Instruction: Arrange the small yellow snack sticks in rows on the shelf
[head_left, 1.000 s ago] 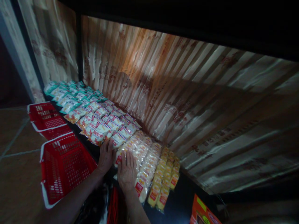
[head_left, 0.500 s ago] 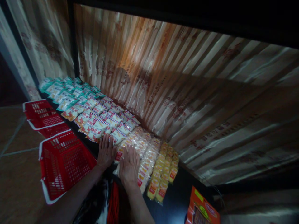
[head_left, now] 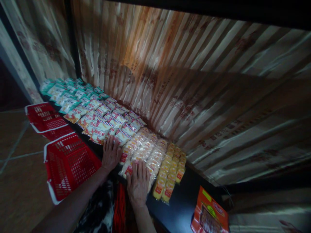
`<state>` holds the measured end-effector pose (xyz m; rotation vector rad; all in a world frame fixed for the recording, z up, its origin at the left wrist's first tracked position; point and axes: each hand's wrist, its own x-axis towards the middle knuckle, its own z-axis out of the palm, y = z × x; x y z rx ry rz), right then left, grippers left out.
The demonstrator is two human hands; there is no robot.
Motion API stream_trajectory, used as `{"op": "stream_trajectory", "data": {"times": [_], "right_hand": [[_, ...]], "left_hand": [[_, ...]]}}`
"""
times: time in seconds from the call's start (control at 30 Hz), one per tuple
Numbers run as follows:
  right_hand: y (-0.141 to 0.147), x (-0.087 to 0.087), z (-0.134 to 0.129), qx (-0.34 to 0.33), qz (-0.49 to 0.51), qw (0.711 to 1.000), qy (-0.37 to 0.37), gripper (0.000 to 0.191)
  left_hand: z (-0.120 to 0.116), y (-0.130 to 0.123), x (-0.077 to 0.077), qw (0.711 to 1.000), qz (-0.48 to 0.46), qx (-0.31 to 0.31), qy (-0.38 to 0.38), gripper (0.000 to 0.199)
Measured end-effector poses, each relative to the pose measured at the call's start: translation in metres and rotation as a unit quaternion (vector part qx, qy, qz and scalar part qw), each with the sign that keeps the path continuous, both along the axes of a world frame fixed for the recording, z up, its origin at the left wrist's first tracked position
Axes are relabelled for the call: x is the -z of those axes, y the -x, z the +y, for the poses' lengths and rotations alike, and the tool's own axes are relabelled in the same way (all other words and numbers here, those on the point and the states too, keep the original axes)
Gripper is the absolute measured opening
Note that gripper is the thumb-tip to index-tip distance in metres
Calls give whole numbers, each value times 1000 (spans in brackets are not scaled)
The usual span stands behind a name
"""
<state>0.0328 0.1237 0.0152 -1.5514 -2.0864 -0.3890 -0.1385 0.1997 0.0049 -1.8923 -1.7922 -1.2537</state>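
Note:
My left hand (head_left: 111, 154) lies with fingers stretched out at the front edge of the white snack bags with red and blue print (head_left: 99, 129). Its fingertips touch or nearly touch the nearest bag. My right hand (head_left: 138, 184) rests open and palm down on the front ends of the clear packs of pale round snacks (head_left: 143, 150), covering part of them. To the right of these stand rows of yellow packs with red labels (head_left: 168, 171). Farther left along the shelf are teal and white bags (head_left: 70, 94).
Two red plastic baskets (head_left: 73, 165) with white rims stand on the tiled floor (head_left: 17, 181) to the left. An orange pouch (head_left: 210, 212) lies at the right on the black shelf (head_left: 167, 212). Pleated printed sheeting (head_left: 184, 106) hangs behind the goods.
My right hand has slid back toward me and slightly right over the clear packs. My left hand has stayed about where it was. The view has shifted slightly.

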Motion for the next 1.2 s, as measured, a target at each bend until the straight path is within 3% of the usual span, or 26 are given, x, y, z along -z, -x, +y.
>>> {"op": "stream_trajectory", "data": {"times": [0.1, 0.2, 0.3, 0.4, 0.7, 1.0, 1.1, 1.2], "right_hand": [[2, -3, -1, 2, 0, 1000, -9, 45], [1, -6, -3, -4, -6, 1000, -9, 49], [0, -7, -4, -8, -15, 1000, 7, 54], [-2, -4, -2, 1, -26, 1000, 13, 53], [-7, 5, 4, -13, -60, 998, -13, 49], [-6, 7, 7, -25, -73, 996, -37, 46], [-6, 7, 6, -22, -73, 996, -36, 46], [-6, 7, 6, -25, -68, 997, -38, 45]], "left_hand": [[-8, -2, -5, 1000, -11, 3, -18, 66], [-33, -9, -4, 999, 18, 43, -28, 65], [-65, -20, 0, 988, 95, 120, 32, 63], [-82, -30, 4, 979, 144, 116, 90, 60], [-71, -33, 11, 973, 180, 113, 92, 57], [-76, -30, 11, 981, 116, 125, 91, 58], [-73, -21, 10, 990, 75, 99, 58, 61], [-58, 1, 6, 1000, -2, 24, 18, 60]]}}
